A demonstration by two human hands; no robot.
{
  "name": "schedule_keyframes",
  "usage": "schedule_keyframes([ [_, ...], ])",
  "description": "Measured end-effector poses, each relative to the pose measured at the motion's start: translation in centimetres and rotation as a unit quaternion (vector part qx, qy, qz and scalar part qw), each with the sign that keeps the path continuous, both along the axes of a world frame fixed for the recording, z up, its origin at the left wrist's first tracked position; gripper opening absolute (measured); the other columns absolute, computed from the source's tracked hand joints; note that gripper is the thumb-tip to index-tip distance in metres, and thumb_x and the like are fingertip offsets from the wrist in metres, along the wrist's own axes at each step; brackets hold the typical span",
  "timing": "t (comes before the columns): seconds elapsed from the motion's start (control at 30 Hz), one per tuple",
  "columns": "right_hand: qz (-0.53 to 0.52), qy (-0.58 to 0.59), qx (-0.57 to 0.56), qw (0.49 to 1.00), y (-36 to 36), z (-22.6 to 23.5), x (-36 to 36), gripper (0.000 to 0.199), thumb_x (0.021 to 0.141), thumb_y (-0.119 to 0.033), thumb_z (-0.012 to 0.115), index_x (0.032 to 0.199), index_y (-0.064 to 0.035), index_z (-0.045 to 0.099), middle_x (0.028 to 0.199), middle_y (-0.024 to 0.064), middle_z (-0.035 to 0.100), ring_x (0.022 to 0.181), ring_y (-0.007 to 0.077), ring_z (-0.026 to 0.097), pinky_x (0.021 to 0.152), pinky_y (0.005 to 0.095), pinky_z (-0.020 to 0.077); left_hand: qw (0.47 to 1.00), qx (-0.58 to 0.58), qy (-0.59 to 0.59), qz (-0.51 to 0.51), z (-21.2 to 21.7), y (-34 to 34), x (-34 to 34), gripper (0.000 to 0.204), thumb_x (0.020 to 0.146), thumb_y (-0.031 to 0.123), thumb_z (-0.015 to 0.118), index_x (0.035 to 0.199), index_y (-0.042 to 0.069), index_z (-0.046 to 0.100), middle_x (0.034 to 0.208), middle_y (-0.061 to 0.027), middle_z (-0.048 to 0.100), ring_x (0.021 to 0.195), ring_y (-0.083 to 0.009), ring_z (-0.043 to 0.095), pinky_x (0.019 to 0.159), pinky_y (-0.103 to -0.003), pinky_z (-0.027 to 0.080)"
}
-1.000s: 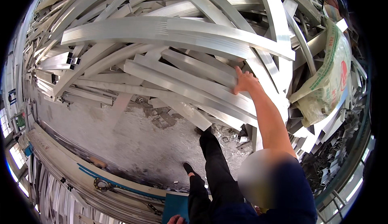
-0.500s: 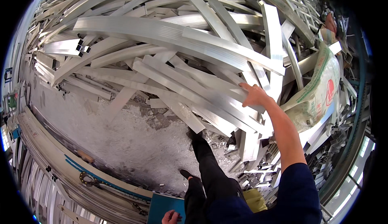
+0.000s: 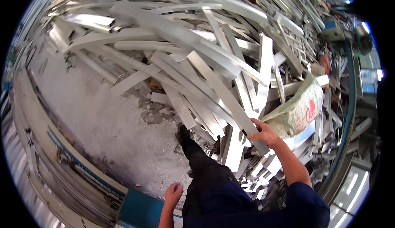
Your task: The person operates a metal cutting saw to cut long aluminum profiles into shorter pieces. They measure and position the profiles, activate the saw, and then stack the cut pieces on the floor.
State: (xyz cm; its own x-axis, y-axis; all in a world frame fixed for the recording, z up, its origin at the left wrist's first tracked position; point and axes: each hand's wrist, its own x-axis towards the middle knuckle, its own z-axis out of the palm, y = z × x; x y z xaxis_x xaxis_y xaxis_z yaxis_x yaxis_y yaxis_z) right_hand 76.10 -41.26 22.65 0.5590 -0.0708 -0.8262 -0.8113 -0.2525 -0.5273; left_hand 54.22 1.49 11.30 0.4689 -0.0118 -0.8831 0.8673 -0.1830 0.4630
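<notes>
From where I stand, the metal bar (image 3: 223,97) extends up and left from the right hand (image 3: 265,134), which is clamped on its near end. Single-end support may let the far end swing. Beyond the hand, the pile (image 3: 177,37) appears loosely crossed; disturbance could cause sliding toward the shoe (image 3: 184,133), left of the hand. The sack (image 3: 296,111), just right, may snag the bar. The left hand (image 3: 174,192) hangs well apart, lower left; I cannot tell whether its fingers are closed.

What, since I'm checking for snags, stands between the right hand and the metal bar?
Nothing visible: the right hand grasps the metal bar directly, by its near end. The pale sack lies to the bar's right, not between them.
</notes>
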Motion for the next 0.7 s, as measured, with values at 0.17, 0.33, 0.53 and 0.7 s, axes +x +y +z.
schedule_keyframes([
  [0.17, 0.072, -0.105, 0.043, 0.991, 6.8, 5.0, -7.0, 0.076, 0.07, -0.01, 0.075, 0.14, -0.0022, 0.046, 0.103, 0.0105, 0.065, 0.091, 0.0186, 0.062, 0.08, 0.0319, 0.0502, 0.947, -0.287, -0.046, 0.136, 0.1, -8.9, 1.3, 0.031, 0.097, 0.029, 0.058, 0.114, 0.003, 0.061, 0.101, -0.0089, 0.067, 0.087, -0.0148, 0.065, 0.074, -0.029, 0.053],
  [0.33, 0.158, -0.179, 0.165, 0.957, 13.2, 8.7, -18.8, 0.08, 0.063, -0.022, 0.079, 0.133, 0.0007, 0.047, 0.104, 0.0065, 0.063, 0.094, 0.0183, 0.061, 0.085, 0.0327, 0.0492, 0.891, -0.345, -0.059, 0.29, 7.5, -13.4, -1.8, 0.048, 0.096, 0.049, 0.052, 0.117, 0.006, 0.058, 0.095, -0.0073, 0.064, 0.082, -0.0186, 0.061, 0.069, -0.033, 0.052],
  [0.53, 0.394, -0.147, 0.274, 0.865, 22.7, 8.6, -27.9, 0.079, 0.066, -0.01, 0.076, 0.137, 0.0011, 0.042, 0.112, 0.0085, 0.06, 0.098, 0.0196, 0.06, 0.088, 0.0327, 0.0481, 0.862, -0.135, -0.236, 0.429, 13.4, -3.8, -9.3, 0.04, 0.078, 0.032, 0.079, 0.101, 0.002, 0.064, 0.088, -0.0072, 0.064, 0.077, -0.0139, 0.059, 0.064, -0.032, 0.049],
  [0.7, 0.493, -0.041, 0.418, 0.762, 28.9, 11.1, -33.2, 0.085, 0.068, -0.004, 0.08, 0.142, 0.0019, 0.038, 0.116, 0.0104, 0.061, 0.097, 0.0225, 0.064, 0.082, 0.0329, 0.0517, 0.772, 0.088, -0.354, 0.521, 19.6, 3.3, -22.0, 0.037, 0.076, 0.029, 0.077, 0.098, 0.0, 0.069, 0.083, -0.008, 0.07, 0.078, -0.0132, 0.064, 0.07, -0.033, 0.052],
])
